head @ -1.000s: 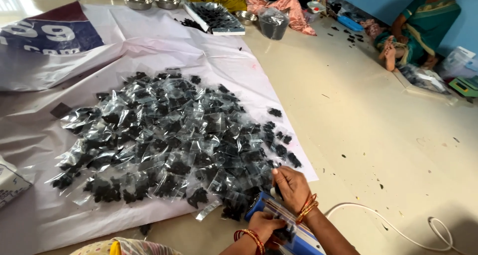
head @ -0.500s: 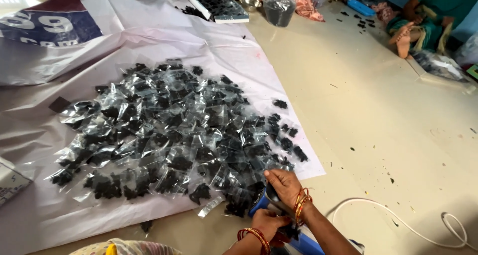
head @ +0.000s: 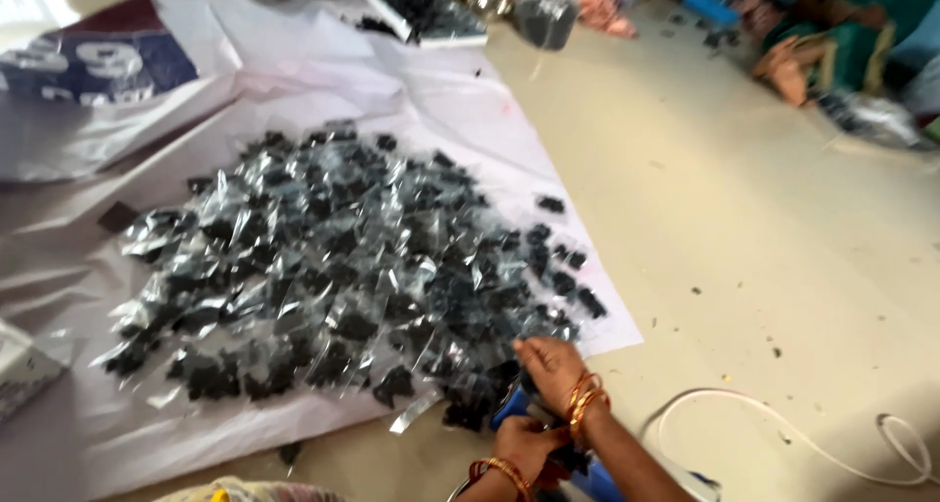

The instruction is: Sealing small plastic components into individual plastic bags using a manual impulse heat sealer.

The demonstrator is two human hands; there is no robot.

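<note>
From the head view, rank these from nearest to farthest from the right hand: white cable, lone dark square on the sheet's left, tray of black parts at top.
1. white cable, right on the floor.
2. dark square, far left.
3. tray, top.

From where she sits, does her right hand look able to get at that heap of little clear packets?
Probably yes. The right hand already rests at the near edge of the heap of clear packets, with nothing lying between. The far side of the heap looks like a longer stretch.
</note>
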